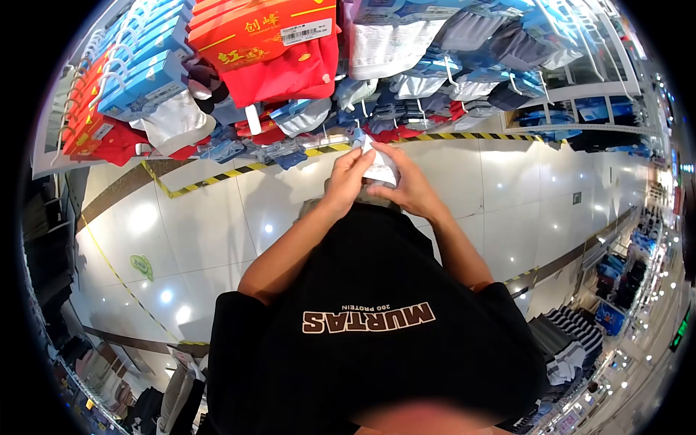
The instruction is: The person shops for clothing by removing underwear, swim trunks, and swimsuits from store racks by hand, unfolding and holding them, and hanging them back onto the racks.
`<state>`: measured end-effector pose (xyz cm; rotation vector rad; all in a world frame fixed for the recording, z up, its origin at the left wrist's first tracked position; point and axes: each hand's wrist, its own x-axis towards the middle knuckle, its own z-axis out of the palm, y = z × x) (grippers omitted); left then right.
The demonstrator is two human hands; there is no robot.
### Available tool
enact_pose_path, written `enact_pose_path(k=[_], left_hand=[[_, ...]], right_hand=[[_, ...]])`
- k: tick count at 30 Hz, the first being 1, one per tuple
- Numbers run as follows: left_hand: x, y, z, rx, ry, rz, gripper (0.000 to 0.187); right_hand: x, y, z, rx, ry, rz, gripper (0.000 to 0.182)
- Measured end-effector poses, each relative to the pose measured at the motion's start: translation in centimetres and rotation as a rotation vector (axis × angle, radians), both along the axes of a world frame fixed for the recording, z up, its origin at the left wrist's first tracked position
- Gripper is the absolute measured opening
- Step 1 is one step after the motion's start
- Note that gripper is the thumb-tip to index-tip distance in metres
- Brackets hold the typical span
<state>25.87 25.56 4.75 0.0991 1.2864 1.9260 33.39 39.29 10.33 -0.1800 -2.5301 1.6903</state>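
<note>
In front of my chest, both hands meet at a small white piece (380,171) that looks like folded cloth or a packet; its exact kind is too small to make out. My left hand (346,176) pinches its left side near the pointed top, where a bit of pale blue shows. Around the right side curve the thumb and fingers of my right hand (410,183), closed on the same piece. Just beyond my fingers hang packs of socks (424,87) on the rack.
Ahead, red sock packs (264,36) and blue-carded packs (145,83) hang from metal hooks, close above my hands. Yellow-and-black tape (217,177) marks the tiled floor (196,225) along the rack. Folded clothes (573,337) lie on shelving behind me to the right.
</note>
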Motion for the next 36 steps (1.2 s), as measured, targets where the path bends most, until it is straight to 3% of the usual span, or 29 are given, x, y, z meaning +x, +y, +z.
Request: enact_pose_path(k=[2, 5, 6, 9, 10, 11, 13, 16, 17, 19, 21, 25, 30, 36], left_hand=[[0.0, -0.2, 0.3, -0.105, 0.291, -0.162, 0.026], [0.5, -0.6, 5.8, -0.415, 0.819, -0.177, 0.024], [0.6, -0.6, 6.7, -0.434, 1.013, -0.064, 0.027], [0.0, -0.5, 11.0, -0.284, 1.205, 0.049, 0.024], [0.0, -0.5, 12.8, -0.14, 1.243, 0.012, 0.022], [0.5, -0.6, 14.8, 0.0, 1.269, -0.023, 0.02], [1.7, -0.5, 19.3, 0.389, 1.292, -0.118, 0.017], [3.8, -0.9, 24.5, 0.637, 1.27, -0.09, 0.011], [4.2, -0.9, 25.4, 0.702, 1.228, -0.091, 0.021], [4.0, -0.3, 25.8, 0.772, 1.419, 0.084, 0.007], [4.2, 0.6, 25.6, 0.846, 1.483, 0.258, 0.006], [5.0, 0.6, 24.7, 0.885, 1.233, 0.504, 0.01], [3.9, -0.6, 24.0, 0.871, 1.122, 0.525, 0.012], [4.0, 0.3, 23.6, 0.932, 1.223, 0.478, 0.012]], right_hand=[[0.1, 0.5, -2.4, -0.065, -0.009, -0.043, 0.056], [0.2, 0.8, -3.6, -0.218, -0.03, -0.115, 0.047], [0.3, 0.8, -4.4, -0.237, -0.024, -0.161, 0.047], [0.4, 1.5, -5.5, -0.323, -0.007, -0.216, 0.035], [0.5, 2.0, -5.4, -0.554, -0.02, -0.236, 0.032], [0.7, 2.0, -5.4, -0.787, -0.043, -0.256, 0.03], [-0.1, 0.5, -4.8, -0.632, -0.037, -0.46, 0.025], [-0.4, 1.2, -4.2, -0.557, -0.081, -0.446, 0.021], [-0.9, 0.9, -3.1, -0.574, -0.065, -0.474, 0.018], [-0.9, 1.1, -2.8, -0.579, -0.059, -0.478, 0.02], [-0.7, 1.4, -3.0, -0.656, -0.045, -0.477, 0.021], [-1.1, 1.7, -2.3, -0.676, -0.052, -0.444, 0.02], [-1.4, 1.8, -2.5, -0.803, 0.004, -0.537, 0.021], [-1.3, 1.8, -2.5, -0.838, -0.031, -0.504, 0.021]])
